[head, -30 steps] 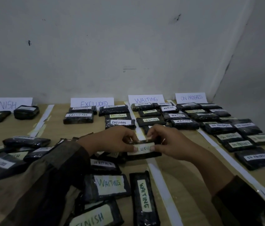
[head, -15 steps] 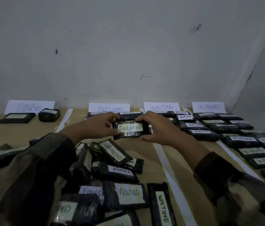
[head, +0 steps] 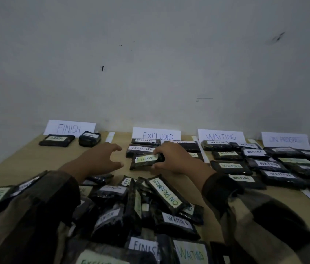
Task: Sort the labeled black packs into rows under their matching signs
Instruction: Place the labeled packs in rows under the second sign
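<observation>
Wooden counter [head: 36, 159] beneath a grey wall [head: 150, 54]: an EXCLUDED pack [head: 144, 162] is pinched by the right grip [head: 177, 159] in the row under the EXCLUDED sign [head: 156, 134]; the left grip [head: 100, 159] is held spread just beside it.

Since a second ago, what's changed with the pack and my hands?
The EXCLUDED pack went from above the pile forward into the column under the EXCLUDED sign. The left hand let go and is open beside it. The right hand still grips its right end. The pile and sorted rows stayed put.
</observation>
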`<state>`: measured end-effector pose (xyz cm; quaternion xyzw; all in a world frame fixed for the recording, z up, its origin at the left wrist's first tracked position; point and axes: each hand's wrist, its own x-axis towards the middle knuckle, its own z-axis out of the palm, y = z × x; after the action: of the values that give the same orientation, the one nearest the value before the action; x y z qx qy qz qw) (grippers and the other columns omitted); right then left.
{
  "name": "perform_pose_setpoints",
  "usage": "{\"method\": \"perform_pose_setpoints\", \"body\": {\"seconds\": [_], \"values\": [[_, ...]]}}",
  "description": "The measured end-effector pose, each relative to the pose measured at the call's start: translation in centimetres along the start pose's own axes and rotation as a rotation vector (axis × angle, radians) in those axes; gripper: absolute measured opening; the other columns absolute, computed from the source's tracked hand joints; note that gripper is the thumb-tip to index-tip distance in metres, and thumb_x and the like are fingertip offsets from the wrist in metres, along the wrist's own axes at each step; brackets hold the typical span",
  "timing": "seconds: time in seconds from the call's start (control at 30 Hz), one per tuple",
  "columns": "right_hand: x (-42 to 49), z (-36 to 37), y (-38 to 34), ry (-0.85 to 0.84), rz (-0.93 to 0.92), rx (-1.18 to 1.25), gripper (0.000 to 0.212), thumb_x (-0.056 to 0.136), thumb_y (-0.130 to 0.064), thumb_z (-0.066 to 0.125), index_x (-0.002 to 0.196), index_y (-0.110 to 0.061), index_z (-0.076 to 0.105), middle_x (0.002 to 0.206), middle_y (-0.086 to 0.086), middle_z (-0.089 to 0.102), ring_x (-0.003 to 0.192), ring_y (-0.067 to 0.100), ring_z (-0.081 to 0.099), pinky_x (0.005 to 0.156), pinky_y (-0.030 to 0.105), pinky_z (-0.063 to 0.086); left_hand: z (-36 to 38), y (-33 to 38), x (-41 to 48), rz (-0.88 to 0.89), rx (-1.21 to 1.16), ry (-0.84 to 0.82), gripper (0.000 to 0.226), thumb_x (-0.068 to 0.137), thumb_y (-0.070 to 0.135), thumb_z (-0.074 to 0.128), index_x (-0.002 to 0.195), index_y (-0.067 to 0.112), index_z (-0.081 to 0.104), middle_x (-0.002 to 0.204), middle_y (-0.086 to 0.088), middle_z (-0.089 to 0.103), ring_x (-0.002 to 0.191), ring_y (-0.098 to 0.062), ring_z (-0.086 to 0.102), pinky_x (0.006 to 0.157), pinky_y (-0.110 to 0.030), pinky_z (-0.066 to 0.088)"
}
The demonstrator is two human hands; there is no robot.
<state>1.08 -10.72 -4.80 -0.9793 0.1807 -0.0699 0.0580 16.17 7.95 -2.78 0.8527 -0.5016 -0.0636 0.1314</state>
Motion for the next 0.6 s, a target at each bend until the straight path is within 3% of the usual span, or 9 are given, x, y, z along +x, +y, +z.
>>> {"method": "perform_pose_setpoints", "body": {"seconds": [0.2, 0.37, 0.6], "values": [[1.5, 1.7, -1.4, -0.044, 0.016, 0.042, 0.054, 0.077, -0.048, 0.072, 0.122, -0.021, 0.059, 0.121, 0.003, 0.057, 0.112, 0.024, 0.052, 0.09, 0.034, 0.043, 0.3, -1.4, -0.1, -0.016, -0.013, 0.002, 0.056, 0.086, 0.041, 0.062, 0.137, 0.026, 0.042, 0.144, 0.003, 0.04, 0.13, -0.014, 0.04, 0.103, -0.029, 0.035], [1.9, 1.5, -2.3, -0.07, -0.003, -0.106, 0.049, 0.08, -0.046, 0.07, 0.121, -0.02, 0.06, 0.12, 0.004, 0.051, 0.106, 0.025, 0.053, 0.086, 0.033, 0.042, 0.9, -1.6, -0.1, -0.001, 0.01, -0.018, 0.053, 0.086, 0.042, 0.062, 0.134, 0.027, 0.046, 0.141, 0.003, 0.044, 0.128, -0.015, 0.042, 0.104, -0.031, 0.036], [0.5, 0.4, -3.2, -0.081, -0.018, 0.019, 0.028, 0.09, -0.039, 0.06, 0.109, -0.019, 0.066, 0.101, -0.002, 0.064, 0.086, 0.013, 0.056, 0.073, 0.027, 0.041, 1.7, -0.8, -0.6, 0.045, 0.003, -0.033, 0.047, 0.086, 0.043, 0.061, 0.129, 0.03, 0.05, 0.137, 0.006, 0.048, 0.126, -0.013, 0.044, 0.104, -0.034, 0.037]]}}
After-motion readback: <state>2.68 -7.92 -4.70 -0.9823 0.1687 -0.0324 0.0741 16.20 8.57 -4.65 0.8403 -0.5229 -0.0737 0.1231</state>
